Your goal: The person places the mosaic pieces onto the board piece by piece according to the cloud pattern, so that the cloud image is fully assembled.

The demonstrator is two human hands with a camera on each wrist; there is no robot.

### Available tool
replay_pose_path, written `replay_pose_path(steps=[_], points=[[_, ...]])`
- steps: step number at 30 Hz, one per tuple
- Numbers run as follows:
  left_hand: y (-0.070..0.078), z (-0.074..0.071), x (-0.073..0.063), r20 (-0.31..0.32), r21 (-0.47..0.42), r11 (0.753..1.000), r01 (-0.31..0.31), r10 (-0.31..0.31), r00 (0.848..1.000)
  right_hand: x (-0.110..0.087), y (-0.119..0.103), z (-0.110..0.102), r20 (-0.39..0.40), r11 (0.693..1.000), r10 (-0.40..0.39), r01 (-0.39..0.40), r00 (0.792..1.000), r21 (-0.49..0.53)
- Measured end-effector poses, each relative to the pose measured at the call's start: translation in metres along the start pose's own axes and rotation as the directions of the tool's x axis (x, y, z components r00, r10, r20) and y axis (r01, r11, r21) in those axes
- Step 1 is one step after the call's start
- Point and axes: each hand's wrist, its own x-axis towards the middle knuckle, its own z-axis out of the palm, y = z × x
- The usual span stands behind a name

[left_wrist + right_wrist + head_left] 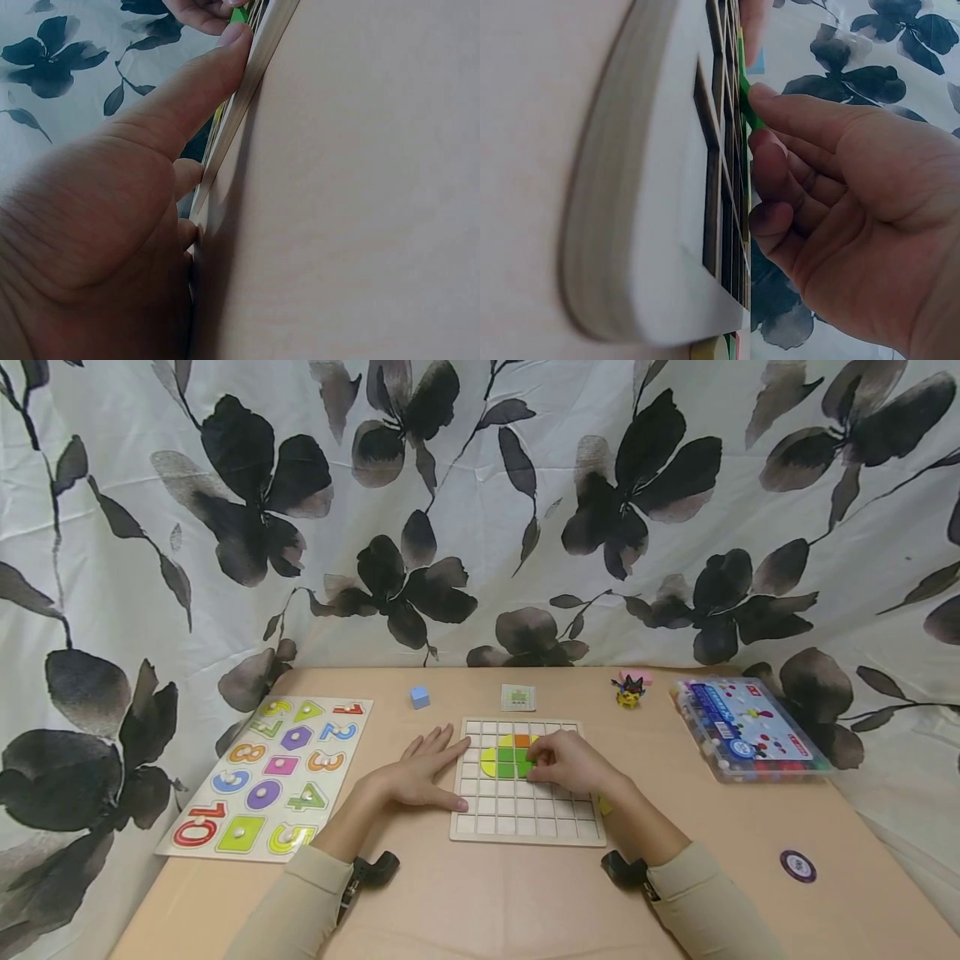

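A wooden grid board (527, 829) lies flat on the table, with yellow (488, 761), green (507, 769) and orange (521, 740) pieces in its upper part. My left hand (420, 772) is spread at the board's left side, thumb and fingertips on its edge. Over the upper right of the coloured group, my right hand (573, 766) pinches a small green piece (751, 105) between thumb and index finger. Its other fingers curl toward the palm in the right wrist view. The right hand hides part of the pattern from the head view.
A number-and-shape puzzle board (264, 794) lies left. Behind the grid are a blue cube (419, 697), a small pattern card (518, 697) and a figurine (629, 691). A clear plastic case (752, 727) stands back right, a round chip (798, 866) front right. Yellow (604, 806) peeks out beside the right wrist.
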Motion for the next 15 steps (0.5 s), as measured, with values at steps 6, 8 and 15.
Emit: replay_pose_path(steps=[6,8,15], points=[[0.0009,-0.0003,-0.0012,-0.002,-0.001,1.0,0.004,-0.004,1.0,0.0,0.0026,0.0018,0.004,1.0,-0.011,0.011,1.0,-0.017],[0.0012,-0.0006,-0.0016,0.0,-0.005,1.0,0.003,-0.003,1.0,0.0,0.0032,0.002,0.003,1.0,-0.015,0.015,1.0,-0.028],[0.0012,-0.0011,-0.0015,-0.004,-0.005,1.0,0.003,-0.003,1.0,-0.0003,0.0029,0.0001,-0.003,0.999,-0.016,0.016,1.0,-0.04]])
